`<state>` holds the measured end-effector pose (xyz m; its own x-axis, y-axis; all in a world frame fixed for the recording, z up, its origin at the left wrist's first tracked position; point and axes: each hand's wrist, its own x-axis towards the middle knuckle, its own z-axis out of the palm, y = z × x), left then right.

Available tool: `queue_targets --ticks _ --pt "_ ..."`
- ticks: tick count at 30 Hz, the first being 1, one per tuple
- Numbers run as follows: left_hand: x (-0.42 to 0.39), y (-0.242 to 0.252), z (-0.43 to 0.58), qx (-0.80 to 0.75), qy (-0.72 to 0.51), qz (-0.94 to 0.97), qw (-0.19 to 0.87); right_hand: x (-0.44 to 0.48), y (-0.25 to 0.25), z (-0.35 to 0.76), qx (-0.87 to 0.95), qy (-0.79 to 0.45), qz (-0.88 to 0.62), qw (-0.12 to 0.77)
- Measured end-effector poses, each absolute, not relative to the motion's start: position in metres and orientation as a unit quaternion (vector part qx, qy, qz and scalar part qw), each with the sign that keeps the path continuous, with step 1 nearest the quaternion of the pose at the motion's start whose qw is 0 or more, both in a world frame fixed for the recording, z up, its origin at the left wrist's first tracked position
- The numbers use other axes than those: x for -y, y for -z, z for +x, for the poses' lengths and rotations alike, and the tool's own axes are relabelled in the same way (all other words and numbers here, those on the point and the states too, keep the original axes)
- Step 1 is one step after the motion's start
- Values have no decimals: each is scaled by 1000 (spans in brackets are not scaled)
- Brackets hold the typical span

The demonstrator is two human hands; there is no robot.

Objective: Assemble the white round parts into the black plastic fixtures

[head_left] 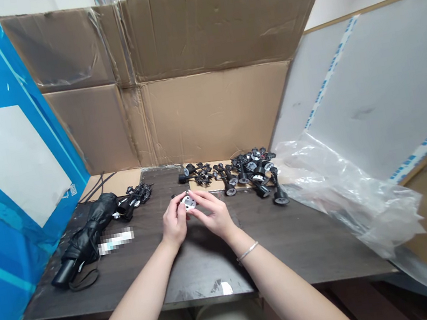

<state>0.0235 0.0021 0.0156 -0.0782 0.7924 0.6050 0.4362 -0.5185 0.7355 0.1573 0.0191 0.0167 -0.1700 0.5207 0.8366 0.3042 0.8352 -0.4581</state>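
Above the middle of the dark table, my left hand [175, 222] and my right hand [214, 215] meet around a small round white-faced part [189, 203] with dark spots on its face. Fingers of my left hand close on its left side. My right thumb and fingertips pinch it from the right. Its back is hidden, and its exact kind is too small to make out. Just beyond the hands lie several black round-headed parts with short stems [230, 187], some showing pale round faces. One such part [280, 194] lies apart at the right of the pile.
A folded black umbrella [87, 236] and a small heap of black pieces [137, 196] lie at left. Crumpled clear plastic [346, 198] covers the table's right side. Cardboard [221, 109] walls the back; a blue panel [1, 141] stands at left.
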Motion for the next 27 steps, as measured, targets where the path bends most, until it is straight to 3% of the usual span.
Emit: queue_targets --ticks 5,11,14,27 --pt "-2 -16 24 -472 -564 662 143 -20 -18 156 739 -169 -278 590" --pt "-5 -13 23 -472 -568 667 97 -24 -15 154 651 -438 -256 565" --pt "-5 -13 23 -476 -563 668 97 -25 -16 153 605 -513 -257 552" --pt "-8 -6 26 -472 -569 666 104 -16 -19 141 488 -592 -260 586"
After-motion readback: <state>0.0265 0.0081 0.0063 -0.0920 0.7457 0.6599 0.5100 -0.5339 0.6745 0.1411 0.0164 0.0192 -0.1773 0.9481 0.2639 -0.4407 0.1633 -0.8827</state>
